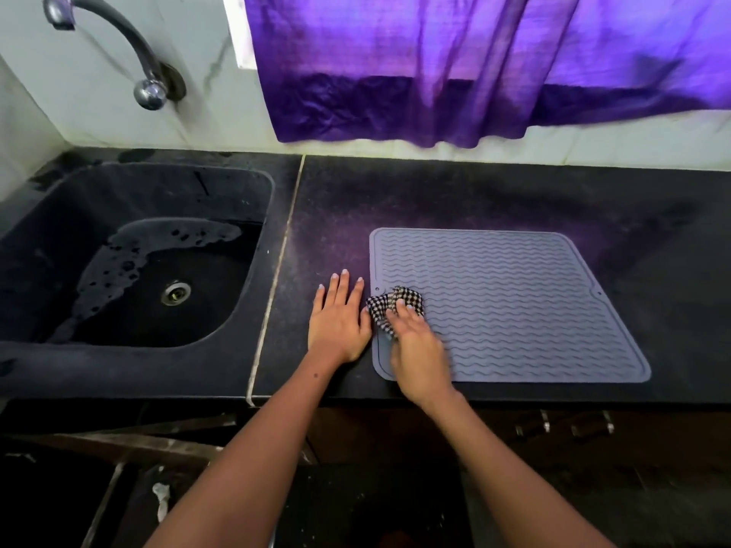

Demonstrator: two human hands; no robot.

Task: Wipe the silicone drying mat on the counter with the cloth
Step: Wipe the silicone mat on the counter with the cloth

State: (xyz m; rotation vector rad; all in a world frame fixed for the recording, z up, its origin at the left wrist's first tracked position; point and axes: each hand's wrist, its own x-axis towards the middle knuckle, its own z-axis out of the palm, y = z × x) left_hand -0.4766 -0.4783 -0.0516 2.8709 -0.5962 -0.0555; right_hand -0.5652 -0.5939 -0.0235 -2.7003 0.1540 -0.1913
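A grey silicone drying mat (510, 306) with wavy ridges lies flat on the black counter (474, 195). A crumpled black-and-white checked cloth (389, 306) sits on the mat's left edge. My right hand (415, 346) presses down on the cloth with its fingers laid over it, and looks slightly blurred. Just left of the mat, my left hand (340, 322) rests flat on the counter with fingers straight, its thumb beside the mat's edge.
A black sink (130, 270) with soapy water around its drain lies at the left, under a curved tap (118, 45). A purple curtain (474, 65) hangs over the back wall. The counter's front edge runs just below the mat.
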